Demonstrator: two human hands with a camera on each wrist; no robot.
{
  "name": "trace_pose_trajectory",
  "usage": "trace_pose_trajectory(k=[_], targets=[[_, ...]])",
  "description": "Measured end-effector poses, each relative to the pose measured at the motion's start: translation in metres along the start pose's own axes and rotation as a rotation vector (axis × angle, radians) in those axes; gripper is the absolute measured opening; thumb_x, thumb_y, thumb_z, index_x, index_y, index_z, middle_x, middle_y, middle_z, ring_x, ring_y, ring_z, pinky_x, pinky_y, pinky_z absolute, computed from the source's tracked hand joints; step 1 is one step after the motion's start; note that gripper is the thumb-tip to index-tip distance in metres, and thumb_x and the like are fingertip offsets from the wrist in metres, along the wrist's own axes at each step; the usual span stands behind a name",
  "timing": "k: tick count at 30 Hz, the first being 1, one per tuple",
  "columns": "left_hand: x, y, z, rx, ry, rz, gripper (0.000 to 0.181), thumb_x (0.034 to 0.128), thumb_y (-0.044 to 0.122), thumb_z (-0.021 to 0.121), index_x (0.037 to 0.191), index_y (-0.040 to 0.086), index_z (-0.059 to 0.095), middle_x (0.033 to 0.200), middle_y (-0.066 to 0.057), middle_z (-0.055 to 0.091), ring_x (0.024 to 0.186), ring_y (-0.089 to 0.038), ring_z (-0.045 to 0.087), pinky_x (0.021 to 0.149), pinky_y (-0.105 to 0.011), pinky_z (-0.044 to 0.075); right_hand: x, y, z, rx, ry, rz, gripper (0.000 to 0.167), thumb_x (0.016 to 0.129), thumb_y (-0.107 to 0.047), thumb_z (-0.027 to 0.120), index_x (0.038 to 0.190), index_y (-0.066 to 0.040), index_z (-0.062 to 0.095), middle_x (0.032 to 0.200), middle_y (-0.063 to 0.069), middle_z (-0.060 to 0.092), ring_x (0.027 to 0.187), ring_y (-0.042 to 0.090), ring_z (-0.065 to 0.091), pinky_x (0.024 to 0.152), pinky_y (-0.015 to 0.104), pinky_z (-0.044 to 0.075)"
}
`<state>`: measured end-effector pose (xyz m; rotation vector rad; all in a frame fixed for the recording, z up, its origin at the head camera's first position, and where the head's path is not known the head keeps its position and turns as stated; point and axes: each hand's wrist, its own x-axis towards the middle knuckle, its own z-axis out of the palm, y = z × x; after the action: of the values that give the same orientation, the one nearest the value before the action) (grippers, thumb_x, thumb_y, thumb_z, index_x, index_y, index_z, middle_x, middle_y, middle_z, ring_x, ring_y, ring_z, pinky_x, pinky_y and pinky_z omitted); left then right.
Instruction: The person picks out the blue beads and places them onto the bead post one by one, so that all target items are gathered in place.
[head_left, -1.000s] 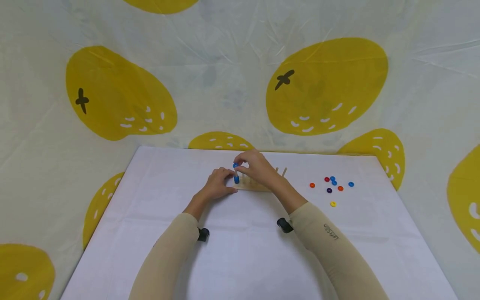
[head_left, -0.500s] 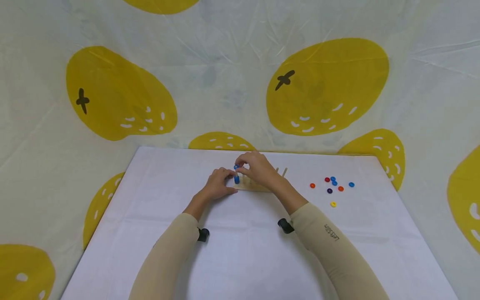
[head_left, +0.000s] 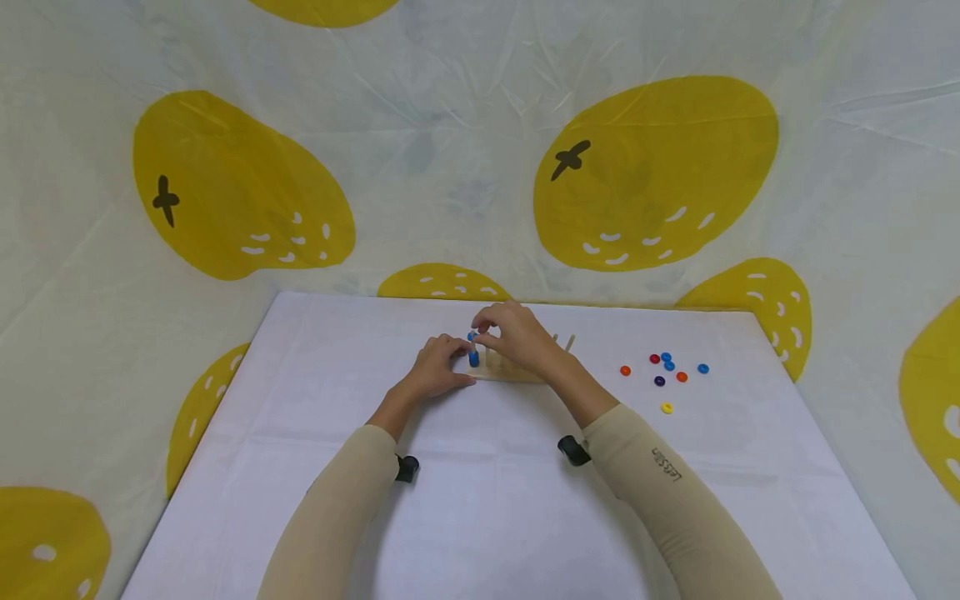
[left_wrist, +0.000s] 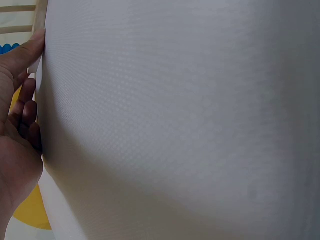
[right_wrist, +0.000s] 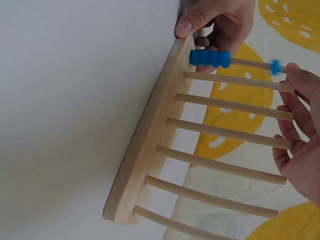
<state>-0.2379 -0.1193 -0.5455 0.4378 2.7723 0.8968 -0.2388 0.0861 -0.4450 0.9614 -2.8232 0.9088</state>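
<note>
A wooden peg rack (right_wrist: 145,135) stands on the table, several upright pegs along its base. Several blue beads (right_wrist: 210,58) are stacked at the foot of the end peg. Higher on that peg, near its tip, is another blue bead (right_wrist: 276,67), blurred and a little apart from the fingertips. The right hand (head_left: 516,337) is at the peg's tip, thumb and fingers bent around it without visibly holding the bead. My left hand (head_left: 435,367) grips the rack's left end; in the right wrist view the left thumb (right_wrist: 185,27) presses its edge.
On the white table (head_left: 480,517), right of the rack, lie several loose beads: orange (head_left: 626,371), red (head_left: 655,359), blue (head_left: 702,368), dark purple (head_left: 659,381) and yellow (head_left: 667,408). A patterned cloth (head_left: 450,167) hangs behind the table.
The upper blue bead has come slightly lower, and the right hand has shifted a little to the right. My left hand stays at the rack's end.
</note>
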Motion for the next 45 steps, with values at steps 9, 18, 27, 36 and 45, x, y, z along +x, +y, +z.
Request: trace_pose_trajectory(k=[9,18,27,36,45], targets=[[0.001,-0.001,-0.001,0.021,0.006,0.009,0.061,0.0834,0.033,0.088,0.137,0.015,0.063,0.122,-0.004,0.059,0.116,-0.025,0.049,0.108,-0.045,0.04,-0.006,0.004,-0.011,0.009,0.025,-0.003,0.02,0.095,-0.018,0.077,0.112,-0.007,0.076,0.103,0.006,0.077,0.104,0.03,0.065,0.096,0.043,0.051],[0.0,0.002,-0.002,0.024,-0.001,-0.003,0.061,0.0836,0.031,0.088,0.137,0.014,0.063,0.124,-0.005,0.059,0.118,-0.025,0.049,0.109,-0.044,0.041,-0.029,0.014,-0.036,-0.002,0.08,0.031,0.023,0.096,-0.018,0.075,0.117,-0.009,0.073,0.111,0.006,0.074,0.107,0.025,0.062,0.099,0.043,0.052],[-0.001,0.001,-0.003,0.009,-0.005,0.01,0.062,0.0834,0.031,0.088,0.137,0.014,0.063,0.125,-0.005,0.059,0.119,-0.025,0.049,0.11,-0.045,0.039,-0.064,0.037,-0.056,-0.029,0.207,0.036,0.027,0.093,-0.015,0.078,0.119,-0.008,0.073,0.114,0.009,0.073,0.105,0.027,0.062,0.094,0.046,0.055],[-0.002,0.002,-0.003,0.011,-0.006,-0.001,0.063,0.0835,0.032,0.088,0.138,0.014,0.062,0.125,-0.005,0.059,0.121,-0.025,0.049,0.11,-0.044,0.04,-0.1,0.079,-0.069,-0.065,0.307,0.051,0.029,0.089,-0.009,0.081,0.116,-0.003,0.072,0.11,0.012,0.073,0.1,0.031,0.065,0.089,0.05,0.053],[0.0,0.001,-0.001,0.015,-0.003,0.011,0.063,0.0832,0.032,0.088,0.138,0.014,0.062,0.125,-0.005,0.059,0.12,-0.026,0.049,0.11,-0.044,0.04,-0.137,0.122,-0.083,-0.105,0.258,0.255,0.029,0.093,-0.013,0.077,0.12,-0.005,0.07,0.116,0.014,0.07,0.106,0.034,0.062,0.089,0.054,0.051]])
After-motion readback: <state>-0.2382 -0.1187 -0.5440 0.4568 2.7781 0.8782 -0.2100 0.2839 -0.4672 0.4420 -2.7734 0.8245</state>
